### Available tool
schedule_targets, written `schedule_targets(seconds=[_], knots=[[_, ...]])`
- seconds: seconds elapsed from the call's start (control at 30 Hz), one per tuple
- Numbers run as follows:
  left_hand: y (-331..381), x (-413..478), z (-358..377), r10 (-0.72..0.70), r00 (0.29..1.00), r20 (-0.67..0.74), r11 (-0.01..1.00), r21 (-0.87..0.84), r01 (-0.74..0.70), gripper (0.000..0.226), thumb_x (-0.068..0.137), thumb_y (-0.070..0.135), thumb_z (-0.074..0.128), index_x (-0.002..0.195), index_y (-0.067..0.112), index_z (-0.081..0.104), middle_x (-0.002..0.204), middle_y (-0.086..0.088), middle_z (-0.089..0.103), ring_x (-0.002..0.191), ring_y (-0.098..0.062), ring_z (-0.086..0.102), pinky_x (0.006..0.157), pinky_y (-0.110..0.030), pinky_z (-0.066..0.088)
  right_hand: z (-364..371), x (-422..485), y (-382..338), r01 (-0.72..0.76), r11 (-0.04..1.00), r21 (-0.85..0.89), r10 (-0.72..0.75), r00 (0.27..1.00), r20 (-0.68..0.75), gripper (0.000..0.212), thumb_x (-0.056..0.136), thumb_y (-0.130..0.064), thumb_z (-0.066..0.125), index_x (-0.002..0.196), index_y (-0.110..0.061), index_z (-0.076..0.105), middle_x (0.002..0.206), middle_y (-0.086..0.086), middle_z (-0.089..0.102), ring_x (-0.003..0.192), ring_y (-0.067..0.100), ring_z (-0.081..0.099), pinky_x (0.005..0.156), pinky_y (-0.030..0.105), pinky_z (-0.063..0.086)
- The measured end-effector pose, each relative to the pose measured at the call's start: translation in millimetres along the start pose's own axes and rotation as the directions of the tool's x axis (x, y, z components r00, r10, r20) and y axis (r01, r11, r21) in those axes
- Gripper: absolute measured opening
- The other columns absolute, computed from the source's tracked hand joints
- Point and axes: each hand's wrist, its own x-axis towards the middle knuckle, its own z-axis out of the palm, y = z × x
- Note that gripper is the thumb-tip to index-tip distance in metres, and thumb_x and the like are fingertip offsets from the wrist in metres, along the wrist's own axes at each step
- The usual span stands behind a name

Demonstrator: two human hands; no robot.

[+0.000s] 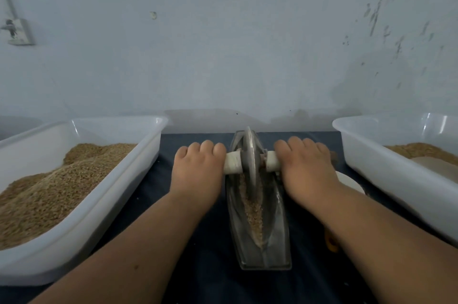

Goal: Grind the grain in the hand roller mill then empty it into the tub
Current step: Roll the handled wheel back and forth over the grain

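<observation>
Two tubs flank the hand roller mill on the dark table.
The left tub is heaped with grain; the right tub is thinly filled. Crushed grain lines the mill's boat-shaped trough. The left hand and right hand each grip the wheel's white axle.

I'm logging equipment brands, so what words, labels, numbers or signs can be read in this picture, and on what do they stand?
None can be read.
The left tub, right tub, roller mill and wall show no print or label.
The wall fitting at far left is too blurred to show any marking.
</observation>
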Motion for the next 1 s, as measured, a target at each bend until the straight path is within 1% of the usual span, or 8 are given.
schedule_targets(seconds=[0.1, 0.23, 0.37, 0.57, 0.67, 0.8, 0.9, 1.0], knots=[[-2, -2, -4, 0.036, 0.999, 0.009, 0.999, -0.007, -0.036, 0.022, 0.085, 0.023, 0.055, 0.099, 0.025, 0.039, 0.097, 0.005, 0.052, 0.085, -0.018, 0.05, 0.072, -0.031, 0.029, -7, -4, 4, 0.048, 0.999, 0.017, -0.049, 0.997, 0.058, 0.026, 0.091, -0.025, 0.049, 0.116, -0.026, 0.044, 0.105, -0.001, 0.049, 0.096, 0.024, 0.049, 0.08, 0.038, 0.032], [-9, -7, -28, 0.099, 0.983, 0.153, 0.992, -0.09, -0.086, 0.03, 0.085, 0.029, 0.059, 0.089, 0.028, 0.03, 0.091, 0.009, 0.051, 0.076, -0.015, 0.048, 0.068, -0.032, 0.034, -38, -15, 12, 0.104, 0.984, 0.144, -0.131, 0.973, 0.191, 0.02, 0.087, -0.025, 0.057, 0.1, -0.029, 0.043, 0.092, -0.005, 0.053, 0.082, 0.019, 0.054, 0.069, 0.036, 0.045], [-20, -22, -64, 0.2, 0.915, 0.351, 0.968, -0.212, -0.13, 0.027, 0.083, 0.038, 0.056, 0.077, 0.032, 0.031, 0.078, 0.01, 0.05, 0.068, -0.007, 0.05, 0.062, -0.031, 0.045, -81, -29, 20, 0.153, 0.957, 0.246, -0.248, 0.871, 0.424, 0.022, 0.082, -0.036, 0.063, 0.087, -0.033, 0.042, 0.08, -0.007, 0.055, 0.069, 0.006, 0.052, 0.054, 0.024, 0.038], [-29, -29, -85, 0.241, 0.87, 0.431, 0.96, -0.237, -0.148, 0.025, 0.079, 0.042, 0.057, 0.076, 0.033, 0.034, 0.075, 0.009, 0.051, 0.066, -0.004, 0.048, 0.057, -0.025, 0.037, -98, -35, 25, 0.204, 0.939, 0.277, -0.311, 0.847, 0.43, 0.019, 0.084, -0.038, 0.063, 0.088, -0.035, 0.045, 0.079, -0.01, 0.058, 0.07, 0.005, 0.056, 0.059, 0.025, 0.045], [-23, -20, -61, 0.186, 0.911, 0.369, 0.967, -0.233, -0.103, 0.025, 0.079, 0.039, 0.056, 0.076, 0.03, 0.033, 0.075, 0.01, 0.049, 0.065, -0.007, 0.047, 0.063, -0.032, 0.045, -77, -28, 26, 0.207, 0.945, 0.253, -0.299, 0.862, 0.409, 0.018, 0.089, -0.032, 0.06, 0.091, -0.033, 0.042, 0.083, -0.009, 0.055, 0.071, 0.006, 0.053, 0.06, 0.028, 0.044], [-11, -2, -25, 0.112, 0.989, 0.094, 0.992, -0.071, -0.106, 0.03, 0.08, 0.034, 0.059, 0.082, 0.029, 0.029, 0.082, 0.009, 0.047, 0.07, -0.017, 0.048, 0.063, -0.034, 0.031, -32, -9, 23, 0.145, 0.972, 0.185, -0.189, 0.951, 0.246, 0.014, 0.094, -0.025, 0.056, 0.103, -0.029, 0.045, 0.094, -0.004, 0.054, 0.08, 0.015, 0.052, 0.073, 0.037, 0.049], [-8, 3, -4, 0.063, 0.998, -0.027, 0.998, 0.009, -0.063, 0.032, 0.08, 0.027, 0.06, 0.087, 0.027, 0.029, 0.091, 0.005, 0.054, 0.083, -0.021, 0.055, 0.07, -0.033, 0.027, -4, -1, 16, 0.114, 0.991, 0.069, -0.117, 0.992, 0.053, 0.024, 0.094, -0.027, 0.054, 0.118, -0.024, 0.049, 0.1, 0.001, 0.053, 0.088, 0.024, 0.052, 0.072, 0.037, 0.038], [-7, 1, 5, 0.038, 0.996, -0.08, 0.999, 0.008, -0.037, 0.025, 0.078, 0.022, 0.063, 0.093, 0.025, 0.042, 0.09, 0.004, 0.052, 0.083, -0.02, 0.052, 0.073, -0.033, 0.025, 7, 1, 14, 0.076, 0.997, 0.019, -0.076, 0.997, -0.007, 0.032, 0.091, -0.033, 0.058, 0.12, -0.02, 0.052, 0.101, 0.005, 0.054, 0.09, 0.028, 0.052, 0.069, 0.037, 0.029]])
